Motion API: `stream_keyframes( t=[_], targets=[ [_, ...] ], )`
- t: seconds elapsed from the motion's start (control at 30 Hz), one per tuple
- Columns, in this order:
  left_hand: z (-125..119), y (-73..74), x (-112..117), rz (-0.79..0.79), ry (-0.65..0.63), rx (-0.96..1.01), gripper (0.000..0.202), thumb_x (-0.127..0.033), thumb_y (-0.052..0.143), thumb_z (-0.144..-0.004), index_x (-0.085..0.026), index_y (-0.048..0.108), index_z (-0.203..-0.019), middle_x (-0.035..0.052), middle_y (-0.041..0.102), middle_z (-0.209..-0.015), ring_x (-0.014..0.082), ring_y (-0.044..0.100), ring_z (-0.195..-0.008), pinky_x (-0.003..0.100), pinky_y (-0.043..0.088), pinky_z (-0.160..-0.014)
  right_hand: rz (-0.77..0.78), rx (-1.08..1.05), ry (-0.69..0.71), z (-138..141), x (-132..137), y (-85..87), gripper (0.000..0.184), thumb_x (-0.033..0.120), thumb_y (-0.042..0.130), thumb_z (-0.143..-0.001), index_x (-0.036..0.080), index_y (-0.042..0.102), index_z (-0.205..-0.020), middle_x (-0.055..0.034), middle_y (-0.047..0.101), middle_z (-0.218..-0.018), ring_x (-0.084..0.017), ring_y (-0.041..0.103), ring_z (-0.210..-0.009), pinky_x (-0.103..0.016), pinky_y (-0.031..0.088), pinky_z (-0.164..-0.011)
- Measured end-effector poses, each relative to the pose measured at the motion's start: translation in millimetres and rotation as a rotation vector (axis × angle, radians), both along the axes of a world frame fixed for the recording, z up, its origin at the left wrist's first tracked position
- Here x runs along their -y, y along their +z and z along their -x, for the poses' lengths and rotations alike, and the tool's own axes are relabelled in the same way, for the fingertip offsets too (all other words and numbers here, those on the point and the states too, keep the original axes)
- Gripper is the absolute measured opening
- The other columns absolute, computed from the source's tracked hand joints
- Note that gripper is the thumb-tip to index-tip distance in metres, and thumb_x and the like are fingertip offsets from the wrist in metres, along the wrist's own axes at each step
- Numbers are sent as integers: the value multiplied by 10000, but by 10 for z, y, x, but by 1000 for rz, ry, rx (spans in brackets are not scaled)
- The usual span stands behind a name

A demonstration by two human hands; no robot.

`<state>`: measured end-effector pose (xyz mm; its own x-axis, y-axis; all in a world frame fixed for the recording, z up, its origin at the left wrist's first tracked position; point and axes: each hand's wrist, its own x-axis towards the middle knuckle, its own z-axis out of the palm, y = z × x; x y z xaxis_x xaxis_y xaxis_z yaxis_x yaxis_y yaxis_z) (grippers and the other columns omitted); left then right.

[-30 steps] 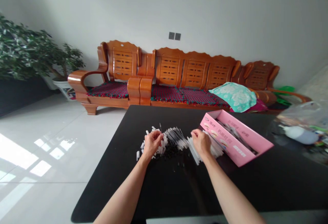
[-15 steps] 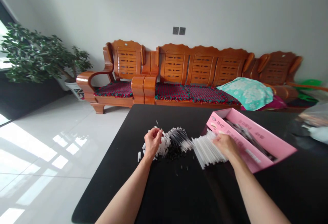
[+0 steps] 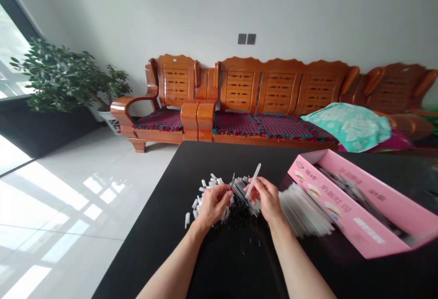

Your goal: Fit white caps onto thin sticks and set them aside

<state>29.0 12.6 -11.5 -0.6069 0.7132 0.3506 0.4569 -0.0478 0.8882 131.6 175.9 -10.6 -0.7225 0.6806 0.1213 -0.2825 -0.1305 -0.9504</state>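
My right hand [image 3: 267, 200] pinches a slim white plastic stick [image 3: 253, 181] that points up and to the right. My left hand [image 3: 214, 205] is curled over the edge of a heap of small white plastic pieces [image 3: 206, 194], and its fingertips hide whatever they may hold. Between my hands lie thin rods with dark ends [image 3: 243, 190] above a mound of small black bits [image 3: 239, 214]. A fan of long white straws [image 3: 304, 210] lies to the right of my right hand, against an open pink cardboard box [image 3: 352, 203].
All of this lies on a black table [image 3: 164, 262], whose left edge drops to a glossy tiled floor [image 3: 68, 208]. Dark items lie inside the pink box. Behind the table stand a wooden sofa [image 3: 277, 107], a folded teal cloth [image 3: 349, 126] and a potted plant [image 3: 68, 75].
My right hand has left the long straws and moved left to the centre, now holding the white stick. The straw fan sits further right, and the whole scene has shifted right in view.
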Motion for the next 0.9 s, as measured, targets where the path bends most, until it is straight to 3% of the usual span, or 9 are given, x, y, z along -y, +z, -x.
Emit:
stream_keyframes(
  t=[0.13,0.4,0.67,0.9],
  targets=[
    [-103,72,-20,103,-78,-58,258,-369,492,-933,-162,645,-944,-23,587,-553,95,473,-467,200,324,-480,67,-74,27,-91,-24,-31,265,406,696,-812,158,668,-902,-68,743,-736,-142,630,-505,-219,461,-420],
    [-184,116,-46,174,-155,-97,276,-348,529,-911,-156,727,-934,-24,555,-538,84,452,-471,192,310,-473,222,-253,-69,-169,-274,-78,236,344,750,-760,162,691,-898,-79,758,-749,-160,663,-524,-253,529,-457],
    [-194,70,-67,182,-191,-83,310,-376,533,-912,-156,745,-957,9,622,-623,105,503,-531,203,339,-495,213,-252,-61,-171,-294,-94,229,321,753,-767,152,688,-907,-93,762,-767,-172,684,-546,-260,558,-468],
    [-209,122,-74,176,-170,-134,255,-324,541,-901,-173,745,-923,4,647,-667,98,478,-544,209,328,-521,178,-194,-24,-154,-198,-63,244,329,745,-784,142,672,-922,-101,759,-766,-171,688,-551,-255,560,-472]
  ],
)
